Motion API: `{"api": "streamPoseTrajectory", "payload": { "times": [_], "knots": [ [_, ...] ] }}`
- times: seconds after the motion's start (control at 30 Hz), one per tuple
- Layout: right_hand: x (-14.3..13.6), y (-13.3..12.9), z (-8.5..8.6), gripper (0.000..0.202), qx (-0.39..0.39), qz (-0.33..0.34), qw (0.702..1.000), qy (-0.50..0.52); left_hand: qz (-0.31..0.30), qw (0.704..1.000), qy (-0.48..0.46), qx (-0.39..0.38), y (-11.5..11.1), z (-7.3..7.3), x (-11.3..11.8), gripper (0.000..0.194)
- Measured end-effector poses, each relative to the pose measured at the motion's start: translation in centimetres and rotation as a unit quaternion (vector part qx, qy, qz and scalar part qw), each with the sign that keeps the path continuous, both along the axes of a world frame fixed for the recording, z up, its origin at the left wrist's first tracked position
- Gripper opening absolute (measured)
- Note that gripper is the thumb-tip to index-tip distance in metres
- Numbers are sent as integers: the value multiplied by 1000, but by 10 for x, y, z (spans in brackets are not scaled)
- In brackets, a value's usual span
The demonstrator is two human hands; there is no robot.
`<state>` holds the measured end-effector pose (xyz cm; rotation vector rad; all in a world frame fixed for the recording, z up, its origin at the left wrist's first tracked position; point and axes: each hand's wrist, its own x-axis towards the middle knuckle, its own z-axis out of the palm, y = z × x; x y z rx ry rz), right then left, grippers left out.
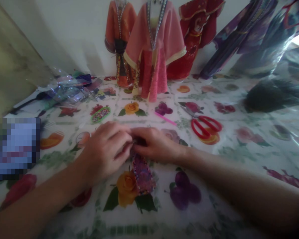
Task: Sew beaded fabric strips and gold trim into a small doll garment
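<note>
A narrow purple strip of fabric [144, 176] edged with small beads hangs down from between my hands over the flowered tablecloth. My right hand [155, 143] has its thumb and fingers closed on the strip's upper end. Right against it, my left hand [111, 144] is curled with the fingertips pinched together; what lies in that pinch is too small and blurred to tell. Just beyond my left hand sits a small green-rimmed dish [101, 114] of mixed beads. A thin pink stick [165, 118] lies past my right hand.
Red-handled scissors [206, 126] lie to the right. Several small robed figures, one in a pink robe [155, 49], stand along the wall. Plastic packets [74, 91] are heaped at the back left. A dark hair-like bundle [271, 95] rests at right, a blurred-out screen [17, 149] at left.
</note>
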<state>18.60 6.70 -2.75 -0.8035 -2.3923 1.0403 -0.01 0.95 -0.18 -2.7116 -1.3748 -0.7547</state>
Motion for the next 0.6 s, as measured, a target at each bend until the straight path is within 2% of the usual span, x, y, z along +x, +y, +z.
{"api": "streamPoseTrajectory", "payload": {
  "times": [0.13,0.33,0.47,0.6],
  "knots": [
    [0,0,0,17,-11,1,1000,0,10,999,-29,-24,1,-1,-1,8],
    [1,3,1,14,-41,14,999,16,40,986,-96,-133,6,-2,-8,5],
    [0,3,2,13,-40,13,999,16,49,972,-106,-205,8,1,-10,4],
    [0,2,3,10,-41,13,999,15,56,965,-101,-237,10,2,-11,5]
  ]
}}
